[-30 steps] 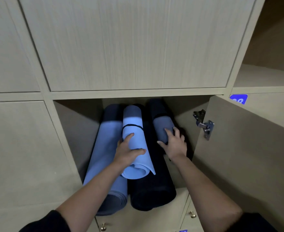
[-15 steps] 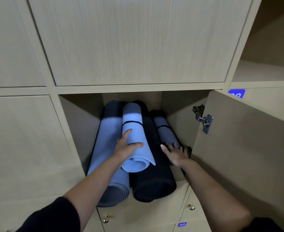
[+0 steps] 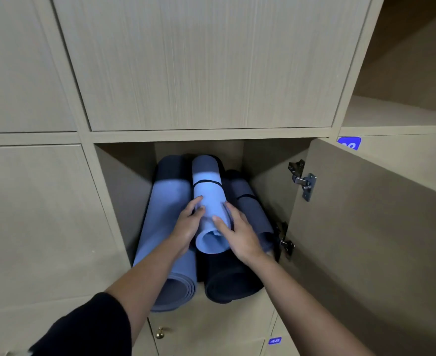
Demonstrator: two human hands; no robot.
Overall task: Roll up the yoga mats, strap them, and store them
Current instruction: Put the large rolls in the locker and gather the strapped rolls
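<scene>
A wall of pale wooden lockers [image 3: 206, 60] fills the view, and one locker's door [image 3: 366, 227] stands swung open to the right. Inside its compartment [image 3: 124, 191] four rolled yoga mats lie lengthwise, far ends toward the back. The large blue mat [image 3: 165, 222] lies on the left, its near end sticking out past the front edge. Touching it on the right is the black mat [image 3: 229, 281], which also juts out. A grey-blue mat [image 3: 250, 209] lies at the right side, further in. The light blue mat [image 3: 207, 194], the smallest roll, rests on top between the large blue and black ones, with a thin black strap [image 3: 206, 182] round its far half. The left hand [image 3: 188, 227] grips its left side with curled fingers, and the right hand [image 3: 240, 235] wraps its right side, thumb on top. Two metal hinges [image 3: 303, 179] sit on the door's inner edge. A blue number tag [image 3: 349, 143] shows at the door's top, and a small brass knob [image 3: 160, 333] below.
</scene>
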